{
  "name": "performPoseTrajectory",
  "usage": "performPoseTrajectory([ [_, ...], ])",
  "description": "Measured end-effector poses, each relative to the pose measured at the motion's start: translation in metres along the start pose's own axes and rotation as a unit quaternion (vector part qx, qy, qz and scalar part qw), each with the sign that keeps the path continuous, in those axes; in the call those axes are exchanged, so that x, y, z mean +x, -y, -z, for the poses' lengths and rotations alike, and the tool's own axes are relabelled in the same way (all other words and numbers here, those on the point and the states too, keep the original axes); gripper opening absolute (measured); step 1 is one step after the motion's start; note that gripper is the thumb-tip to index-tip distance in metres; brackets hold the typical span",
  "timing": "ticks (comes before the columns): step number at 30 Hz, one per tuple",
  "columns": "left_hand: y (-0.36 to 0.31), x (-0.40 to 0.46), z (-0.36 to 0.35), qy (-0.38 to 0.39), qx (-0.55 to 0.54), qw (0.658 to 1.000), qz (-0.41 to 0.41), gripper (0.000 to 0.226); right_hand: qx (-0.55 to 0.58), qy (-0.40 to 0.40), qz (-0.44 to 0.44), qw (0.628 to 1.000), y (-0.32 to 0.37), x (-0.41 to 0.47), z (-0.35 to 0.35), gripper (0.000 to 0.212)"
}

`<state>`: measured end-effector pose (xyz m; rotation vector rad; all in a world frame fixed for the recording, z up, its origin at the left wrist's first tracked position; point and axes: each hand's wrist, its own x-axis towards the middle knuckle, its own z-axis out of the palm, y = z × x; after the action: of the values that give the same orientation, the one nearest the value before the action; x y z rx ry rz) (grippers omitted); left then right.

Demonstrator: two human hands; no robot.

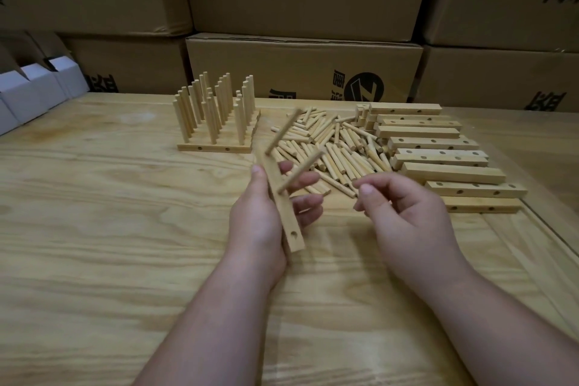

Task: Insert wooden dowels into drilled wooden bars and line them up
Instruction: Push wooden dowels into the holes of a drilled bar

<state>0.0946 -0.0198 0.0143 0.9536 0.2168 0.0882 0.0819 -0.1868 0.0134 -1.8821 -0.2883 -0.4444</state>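
My left hand (261, 216) grips a drilled wooden bar (286, 222) above the table, tilted with its near end toward me. Two dowels (300, 171) stick out of the bar, pointing up and to the right; an open hole shows near its lower end. My right hand (404, 213) hovers just right of the bar with fingers loosely curled and nothing visible in them. A heap of loose dowels (338, 147) lies behind both hands. Bars fitted with upright dowels (216, 122) stand lined up at the back left. Bare drilled bars (438, 153) are stacked at the right.
Everything rests on a light wooden table (125, 244). Stacked cardboard boxes (300, 66) wall off the back edge. Small white boxes (34, 94) sit at the far left. A seam or edge of the tabletop runs along the right side.
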Motion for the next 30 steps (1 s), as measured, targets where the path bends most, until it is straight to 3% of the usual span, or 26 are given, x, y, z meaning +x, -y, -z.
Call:
performPoseTrajectory([
  [3,-0.007,0.003,0.005,-0.068,-0.092,0.993,0.002,0.046,-0.119,0.039,0.009,0.992,-0.003,0.0,-0.003,0.019],
  [5,-0.012,0.005,0.009,-0.095,-0.141,0.985,0.004,0.043,-0.192,0.124,0.018,0.973,-0.004,-0.001,-0.005,0.023],
  [8,-0.017,0.009,0.015,-0.115,-0.205,0.972,0.004,0.043,-0.299,0.244,0.036,0.922,-0.005,-0.007,-0.011,0.053],
  [11,-0.019,0.009,0.018,-0.118,-0.23,0.966,0.01,0.038,-0.329,0.29,0.058,0.897,-0.005,-0.012,-0.02,0.068],
  [21,-0.017,0.007,0.012,-0.112,-0.212,0.971,0.02,0.042,-0.402,0.273,0.016,0.874,-0.01,-0.002,-0.033,0.076],
  [25,-0.016,0.005,0.011,-0.107,-0.201,0.973,0.023,0.039,-0.404,0.228,0.026,0.885,-0.008,-0.004,-0.033,0.073],
  [30,-0.015,0.007,0.011,-0.098,-0.196,0.975,0.021,0.038,-0.406,0.231,0.03,0.884,-0.007,-0.004,-0.033,0.076],
])
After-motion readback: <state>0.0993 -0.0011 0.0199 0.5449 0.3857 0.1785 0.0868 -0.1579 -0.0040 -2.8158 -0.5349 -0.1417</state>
